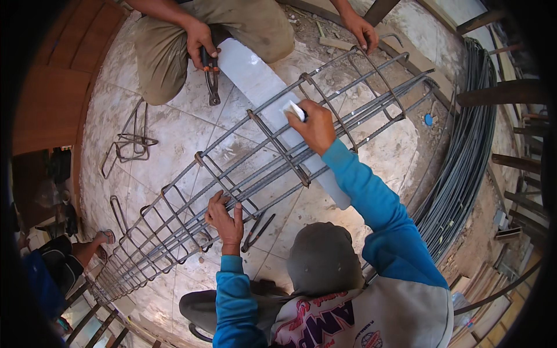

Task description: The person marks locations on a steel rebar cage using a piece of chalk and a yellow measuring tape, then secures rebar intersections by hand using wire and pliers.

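Note:
Neither of my own hands is in view. A rebar cage (232, 168) of long bars and square stirrups lies diagonally across the floor. Below it, a person in a dark cap (325, 255) sits with their back to me. That person's right hand (316, 127) pinches a small white piece (294, 109) over the cage; its kind is unclear. Their left hand (225, 220) rests, fingers apart, at the bars. Across the cage, another person's hand holds pincers (212, 78) with black and orange handles. Their other hand (361, 32) touches the cage's upper end.
A pale board (249, 66) passes under the cage. Another pair of pincers (258, 232) and loose bent stirrups (132, 139) lie on the tiles. Long steel rods (458, 180) are bundled at the right. A third person's sandalled foot (106, 236) shows at left.

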The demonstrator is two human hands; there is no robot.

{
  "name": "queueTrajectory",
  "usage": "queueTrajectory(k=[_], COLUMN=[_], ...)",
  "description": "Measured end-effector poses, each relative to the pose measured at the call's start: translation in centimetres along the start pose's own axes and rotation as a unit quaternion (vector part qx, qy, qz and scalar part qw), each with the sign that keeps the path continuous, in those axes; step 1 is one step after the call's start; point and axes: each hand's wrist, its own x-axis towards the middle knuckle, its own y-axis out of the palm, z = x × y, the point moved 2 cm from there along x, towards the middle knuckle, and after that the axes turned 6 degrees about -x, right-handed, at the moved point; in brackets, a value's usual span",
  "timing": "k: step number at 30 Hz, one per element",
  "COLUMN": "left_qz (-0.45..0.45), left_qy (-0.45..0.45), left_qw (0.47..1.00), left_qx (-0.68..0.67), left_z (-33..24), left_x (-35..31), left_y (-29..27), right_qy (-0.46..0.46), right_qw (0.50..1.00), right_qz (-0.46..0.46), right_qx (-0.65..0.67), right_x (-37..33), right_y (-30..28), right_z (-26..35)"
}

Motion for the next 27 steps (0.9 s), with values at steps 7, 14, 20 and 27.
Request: queueTrajectory(k=[7,14,20,27], left_qz=[-0.007,-0.025,-0.033,-0.026], left_qy=[0.021,0.014,0.017,0.022], left_qw=[1.0,0.999,0.999,0.999], left_qx=[-0.011,-0.019,-0.013,-0.007], left_z=[0.0,-0.3,-0.2,-0.1], left_x=[0.0,-0.1,-0.3,-0.6], left_y=[0.0,-0.3,-0.3,-0.1], right_qy=[-0.028,-0.035,-0.028,-0.069], right_qw=[0.996,0.997,0.997,0.992], right_qz=[-0.074,-0.058,-0.002,-0.027], right_qx=[-0.04,-0.047,-0.068,-0.103], right_x=[3.4,3.9,4.4,3.9], right_y=[3.4,5.0,6.1,6.6], right_z=[0.2,0.6,1.0,0.6])
